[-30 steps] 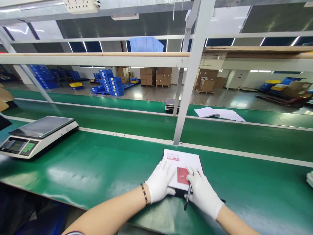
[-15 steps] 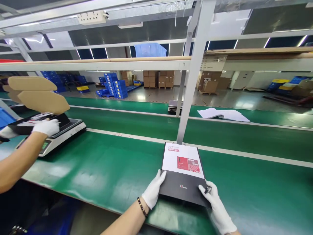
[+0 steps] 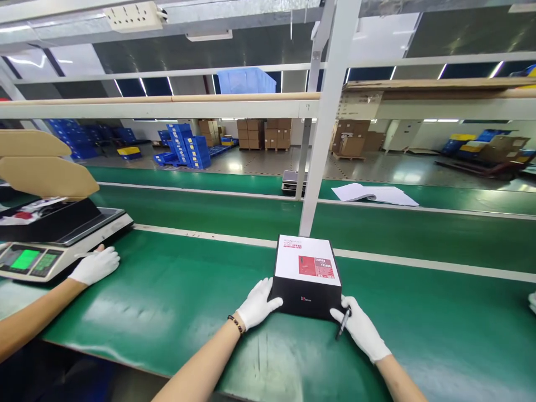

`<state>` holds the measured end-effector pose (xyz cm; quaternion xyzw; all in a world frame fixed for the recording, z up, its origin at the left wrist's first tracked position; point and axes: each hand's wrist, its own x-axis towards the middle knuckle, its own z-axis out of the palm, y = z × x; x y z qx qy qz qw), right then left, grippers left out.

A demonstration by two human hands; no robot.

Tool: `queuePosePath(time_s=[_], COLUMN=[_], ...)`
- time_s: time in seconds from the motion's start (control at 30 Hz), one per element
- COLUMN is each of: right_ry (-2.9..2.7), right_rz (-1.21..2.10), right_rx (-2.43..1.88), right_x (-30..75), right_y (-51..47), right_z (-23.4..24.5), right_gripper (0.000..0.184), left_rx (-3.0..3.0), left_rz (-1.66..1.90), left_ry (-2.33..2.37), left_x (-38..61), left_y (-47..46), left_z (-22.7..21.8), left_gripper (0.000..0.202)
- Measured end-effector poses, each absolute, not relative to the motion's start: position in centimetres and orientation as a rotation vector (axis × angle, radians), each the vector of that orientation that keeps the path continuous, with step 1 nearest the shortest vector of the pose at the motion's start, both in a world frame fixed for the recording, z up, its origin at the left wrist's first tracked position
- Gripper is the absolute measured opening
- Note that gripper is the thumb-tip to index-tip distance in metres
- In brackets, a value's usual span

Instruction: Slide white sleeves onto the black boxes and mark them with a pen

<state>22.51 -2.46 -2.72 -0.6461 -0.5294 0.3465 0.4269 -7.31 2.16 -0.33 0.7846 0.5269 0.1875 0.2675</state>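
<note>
A closed box (image 3: 307, 259), white with red print on top and black on its front, rests on the green work surface below a metal post. My left hand (image 3: 258, 304), in a white glove, grips its near left corner, the thumb against the front and the fingers along the side. At the near right corner is my right hand (image 3: 355, 324), also gloved. It touches the box there while its fingers hold a black pen (image 3: 343, 324) that points down toward me.
On the left stands a scale (image 3: 62, 245) with an open black box (image 3: 62, 220) on it. A co-worker's gloved hand (image 3: 96, 265) lies beside the scale. Papers (image 3: 374, 194) lie farther back, and a post (image 3: 322, 123) rises behind my box.
The box's front flap has come down and now forms its upright black front. My hands stay at its near corners. The co-worker's hand has left the open box and come down beside the scale.
</note>
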Motion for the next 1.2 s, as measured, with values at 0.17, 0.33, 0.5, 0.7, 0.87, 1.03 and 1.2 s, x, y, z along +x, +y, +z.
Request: queuePosePath(time_s=[0.17,0.33,0.5,0.7,0.87,1.03,1.2], right_ry=[-1.570,-1.529,-1.319,-1.164,-1.115,-1.153,-1.241], right_rz=[0.694,0.703,0.744,0.801,0.636,0.620,0.695], right_rx=[-1.644,-1.615,-1.506,-1.316,-1.363,-1.460,-1.331], right_x=[24.1,24.1,22.9,21.5,22.1,21.1,21.2], right_y=[0.3,2.1,2.3,0.0,-4.8,-8.2,-11.2], right_z=[-2.6,-2.9,-1.7,0.5,1.7,3.3,5.0], right_gripper=[0.033,0.046,0.043,0.049,0.050,0.054,0.044], left_rx=[2.279,2.221,1.478,1.580,2.092,1.797,1.509], left_rz=[0.465,0.548,0.824,0.841,0.959,0.920,0.708], left_ry=[1.520,1.471,1.229,1.333,1.432,1.540,1.015], left_x=[-7.7,-7.2,-5.2,-4.7,-6.1,-5.2,-3.2], left_y=[4.9,6.7,8.1,4.2,-2.9,-4.1,-0.7], left_z=[-1.6,-1.7,1.1,1.3,-4.9,-3.8,1.8], left_gripper=[0.044,0.052,0.078,0.089,0.059,0.068,0.074])
